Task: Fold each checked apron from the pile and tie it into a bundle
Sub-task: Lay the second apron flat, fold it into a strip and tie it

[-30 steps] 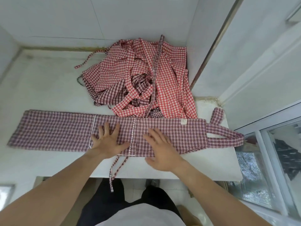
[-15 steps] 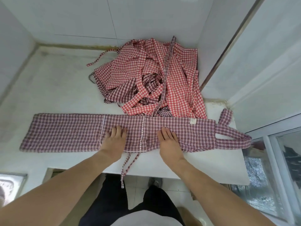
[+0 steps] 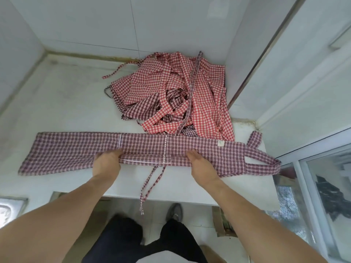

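Pile (image 3: 176,95) crowds folded apron (image 3: 76,150) between wall (image 3: 247,44) and counter (image 3: 57,95).

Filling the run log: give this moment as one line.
step: lengthwise fold | apron: long strip on counter | left hand, right hand: grip near edge | ties: hang off | pile: behind

Both hands, left (image 3: 106,164) and right (image 3: 201,164), grip, fingers curled under.

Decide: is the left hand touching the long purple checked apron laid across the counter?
Touching. The head view shows the left hand gripping the apron's near edge, its fingers tucked under the lifted fold.
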{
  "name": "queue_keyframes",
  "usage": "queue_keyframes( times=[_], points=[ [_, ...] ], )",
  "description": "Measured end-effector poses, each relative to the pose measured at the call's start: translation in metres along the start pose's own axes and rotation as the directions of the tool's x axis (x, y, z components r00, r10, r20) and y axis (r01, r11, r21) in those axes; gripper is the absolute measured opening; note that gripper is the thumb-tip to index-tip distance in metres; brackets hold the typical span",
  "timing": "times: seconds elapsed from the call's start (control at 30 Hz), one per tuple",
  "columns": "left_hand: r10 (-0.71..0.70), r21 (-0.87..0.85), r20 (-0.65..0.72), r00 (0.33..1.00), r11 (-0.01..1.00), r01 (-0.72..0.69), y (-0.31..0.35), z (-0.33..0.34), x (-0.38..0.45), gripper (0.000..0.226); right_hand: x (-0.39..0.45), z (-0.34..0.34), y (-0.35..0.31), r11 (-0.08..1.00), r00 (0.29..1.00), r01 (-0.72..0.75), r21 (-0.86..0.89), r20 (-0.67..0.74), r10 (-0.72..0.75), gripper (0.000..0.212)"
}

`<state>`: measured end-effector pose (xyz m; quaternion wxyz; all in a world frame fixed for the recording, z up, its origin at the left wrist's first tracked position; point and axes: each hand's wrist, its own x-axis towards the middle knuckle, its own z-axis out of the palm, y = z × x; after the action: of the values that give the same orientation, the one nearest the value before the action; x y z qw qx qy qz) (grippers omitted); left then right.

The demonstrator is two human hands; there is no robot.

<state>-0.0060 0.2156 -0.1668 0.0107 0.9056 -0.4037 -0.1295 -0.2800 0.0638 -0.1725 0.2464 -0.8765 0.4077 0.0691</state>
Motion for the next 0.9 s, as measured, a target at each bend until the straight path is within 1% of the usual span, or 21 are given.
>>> queue_keyframes(
  times=[0.03,0.1,0.17,0.27,0.33,0.43,0.5,0.53,0.57,0.63,0.67,0.73,0.8,0.87,0.9],
  points=[
    [-0.035,-0.008,0.024,0.999,0.999,0.035,-0.004,-0.005,0.000,0.052,-0.008,0.002,0.001,0.999,0.999,-0.031,0.018,-0.032,0.031,0.067],
    [-0.043,0.005,0.057,0.997,0.999,0.042,-0.011,-0.015,0.003,0.045,-0.023,-0.002,-0.002,0.991,0.989,-0.114,0.065,-0.090,0.119,0.065],
    [0.012,0.024,0.052,0.999,1.000,-0.014,-0.017,-0.033,0.003,0.040,-0.035,-0.019,-0.009,0.977,0.967,-0.200,0.078,-0.143,0.209,0.067],
    [0.132,-0.021,-0.053,0.990,0.991,-0.134,-0.024,-0.063,0.006,0.032,-0.043,-0.055,-0.023,0.969,0.928,-0.236,0.073,-0.280,0.247,0.066],
    [0.163,-0.102,-0.141,0.977,0.979,-0.178,-0.031,-0.091,0.001,0.027,-0.052,-0.079,-0.038,0.962,0.882,-0.221,0.162,-0.388,0.268,0.059],
    [0.149,-0.212,-0.264,0.953,0.955,-0.208,-0.031,-0.128,-0.001,0.022,-0.063,-0.112,-0.044,0.927,0.791,-0.147,0.346,-0.522,0.320,0.042],
    [0.134,-0.242,-0.304,0.943,0.947,-0.212,-0.031,-0.152,-0.006,0.019,-0.078,-0.132,-0.054,0.900,0.755,-0.065,0.432,-0.569,0.327,0.042],
    [0.122,-0.263,-0.321,0.939,0.941,-0.212,-0.031,-0.163,-0.008,0.017,-0.086,-0.141,-0.061,0.884,0.749,-0.042,0.465,-0.571,0.336,0.042],
    [0.118,-0.292,-0.335,0.935,0.930,-0.222,-0.031,-0.174,-0.009,0.015,-0.095,-0.150,-0.066,0.881,0.752,-0.029,0.473,-0.571,0.331,0.041],
    [0.147,-0.357,-0.333,0.932,0.895,-0.268,-0.030,-0.190,-0.006,0.009,-0.108,-0.167,-0.073,0.881,0.783,-0.004,0.474,-0.546,0.297,0.039],
    [0.195,-0.394,-0.306,0.932,0.865,-0.310,-0.030,-0.199,-0.006,0.011,-0.118,-0.176,-0.076,0.873,0.799,0.007,0.488,-0.528,0.289,0.039],
    [0.322,-0.451,-0.212,0.923,0.805,-0.385,-0.030,-0.214,-0.007,0.017,-0.136,-0.194,-0.080,0.837,0.849,0.004,0.547,-0.444,0.286,0.037],
    [0.438,-0.497,-0.051,0.898,0.768,-0.403,-0.032,-0.228,-0.013,0.015,-0.157,-0.209,-0.080,0.799,0.910,-0.040,0.600,-0.309,0.278,0.036],
    [0.493,-0.484,0.182,0.850,0.798,-0.359,-0.038,-0.237,-0.017,0.013,-0.174,-0.221,-0.076,0.751,0.956,-0.131,0.647,-0.119,0.269,0.033],
    [0.494,-0.452,0.305,0.814,0.827,-0.333,-0.042,-0.239,-0.015,0.016,-0.180,-0.226,-0.074,0.746,0.966,-0.194,0.637,-0.009,0.260,0.030]
  ],
)
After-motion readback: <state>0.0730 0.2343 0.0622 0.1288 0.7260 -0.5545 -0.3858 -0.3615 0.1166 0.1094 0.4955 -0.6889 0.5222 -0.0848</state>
